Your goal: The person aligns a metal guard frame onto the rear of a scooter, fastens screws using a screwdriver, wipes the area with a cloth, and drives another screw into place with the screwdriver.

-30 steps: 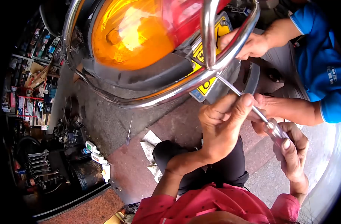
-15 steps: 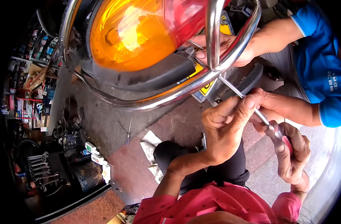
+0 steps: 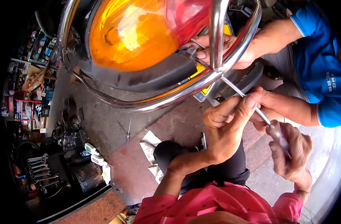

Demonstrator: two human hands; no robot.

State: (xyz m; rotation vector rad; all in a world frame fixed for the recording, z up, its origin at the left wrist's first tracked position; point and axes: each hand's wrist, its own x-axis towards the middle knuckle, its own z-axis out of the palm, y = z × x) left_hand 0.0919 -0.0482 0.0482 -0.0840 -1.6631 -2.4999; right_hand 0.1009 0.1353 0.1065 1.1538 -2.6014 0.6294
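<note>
My right hand (image 3: 295, 151) is wrapped round the clear handle of a long screwdriver (image 3: 265, 118). Farther up, my left hand (image 3: 226, 128) pinches the metal shaft between thumb and fingers. The shaft slants up and left, passing behind the chrome guard bar (image 3: 170, 93). Its tip is not plainly visible. Above my hands is a large tail light with an amber lens (image 3: 129, 33) and a red lens (image 3: 191, 18), over a black plastic trim (image 3: 144, 76). A yellow licence plate (image 3: 206, 87) shows behind the bar.
A co-worker in a blue shirt (image 3: 316, 67) reaches in from the right, one hand (image 3: 237, 52) behind the bar, the other close to mine. On the floor lie another screwdriver (image 3: 129, 130) and paper (image 3: 151, 142). Wrenches (image 3: 41, 170) and white bottles (image 3: 99, 159) stand at left.
My right hand has turned on the screwdriver handle, and its fingers lie differently round it. My left hand stays on the shaft. The view has shifted very slightly.
</note>
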